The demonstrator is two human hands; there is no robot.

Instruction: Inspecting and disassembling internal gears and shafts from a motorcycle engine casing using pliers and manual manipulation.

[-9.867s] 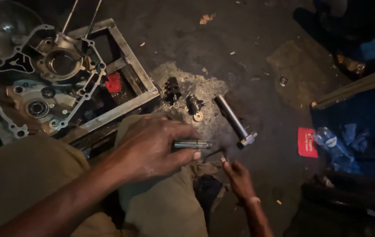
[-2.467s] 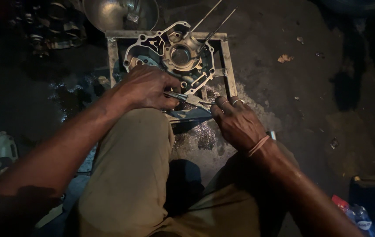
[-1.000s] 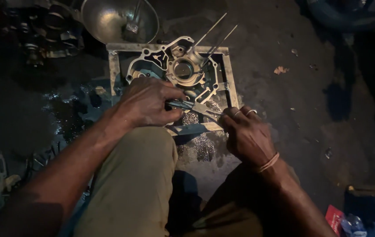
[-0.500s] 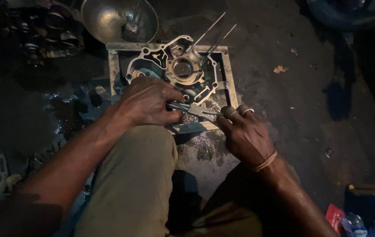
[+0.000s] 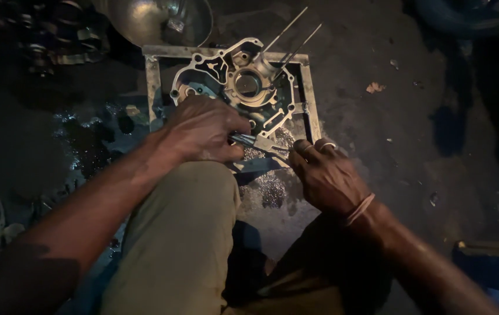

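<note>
My left hand (image 5: 203,129) clamps metal shaft (image 5: 255,142) over knee, just below engine casing (image 5: 238,87); right hand (image 5: 325,178) pinches its tip, steadying it.

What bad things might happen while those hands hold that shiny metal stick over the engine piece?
The thin metal shaft is gripped by the left hand and touched by the right hand; the wet-looking, shiny floor hints at oil, so it might slip. Two long studs stick up from the engine casing near the fingers and might poke them. The light is dim, so a dropped part may be hard to find.
</note>
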